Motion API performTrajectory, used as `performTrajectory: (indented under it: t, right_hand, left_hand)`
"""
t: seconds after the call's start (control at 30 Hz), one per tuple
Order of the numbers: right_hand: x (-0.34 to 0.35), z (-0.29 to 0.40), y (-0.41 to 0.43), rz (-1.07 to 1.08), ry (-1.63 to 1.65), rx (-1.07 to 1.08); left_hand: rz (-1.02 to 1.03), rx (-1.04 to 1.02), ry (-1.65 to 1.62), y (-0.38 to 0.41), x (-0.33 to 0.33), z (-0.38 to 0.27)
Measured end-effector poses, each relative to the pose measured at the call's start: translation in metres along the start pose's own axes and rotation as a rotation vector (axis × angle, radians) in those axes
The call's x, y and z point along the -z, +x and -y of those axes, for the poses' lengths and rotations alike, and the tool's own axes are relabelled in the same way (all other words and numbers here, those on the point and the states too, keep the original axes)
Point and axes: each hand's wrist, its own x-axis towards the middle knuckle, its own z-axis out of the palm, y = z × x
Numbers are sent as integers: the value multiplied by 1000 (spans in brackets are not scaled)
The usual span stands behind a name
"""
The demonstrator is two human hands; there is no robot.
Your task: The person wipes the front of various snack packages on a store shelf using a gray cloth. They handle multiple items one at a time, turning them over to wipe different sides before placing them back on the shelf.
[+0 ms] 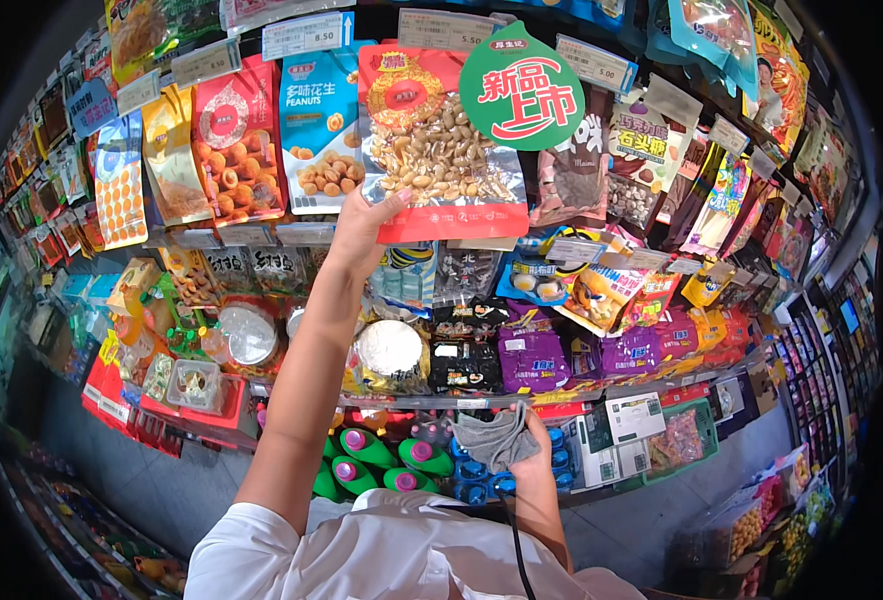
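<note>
My left hand point(366, 217) reaches up and grips the lower left edge of a red bag of peanuts point(449, 161), its thumb over the front. The bag has a clear window, and its top right is covered by a green drop-shaped sign point(522, 90) bearing writing. A blue peanut pouch point(321, 142) stands just left of the bag, beside a red snack pouch point(237, 150). Low in front of my body, my right hand point(535, 454) holds a crumpled grey cloth point(498, 439) near the shelf's lower edge.
Price tags point(595, 64) line the shelf edges. Purple snack packs point(533, 349) and a round white lid point(390, 346) fill the shelf below. Green bottles with pink caps point(366, 448) stand at the bottom, left of a green crate point(681, 439). A black cable point(518, 540) hangs over my white shirt.
</note>
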Motion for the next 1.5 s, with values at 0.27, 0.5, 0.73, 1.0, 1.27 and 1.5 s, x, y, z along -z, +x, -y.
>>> performTrajectory:
  t: [0.27, 0.5, 0.73, 1.0, 1.27, 1.5]
  right_hand:
    - [17, 7, 9, 51, 20, -13]
    - [23, 9, 9, 44, 53, 2]
    - [7, 9, 4, 104, 45, -56]
    - [-3, 45, -2, 101, 436, -31]
    - [-113, 82, -59, 268, -158, 651]
    - [-154, -23, -90, 882, -1776, 1355]
  left_hand:
    - [8, -26, 33, -1, -5, -6]
    - [16, -25, 122, -24, -14, -15]
    - [-48, 138, -16, -64, -1, -2]
    - [-324, 211, 0, -216, 13, 52]
    - [-197, 175, 113, -268, 5, 47]
    - [-151, 119, 299, -288, -3, 78]
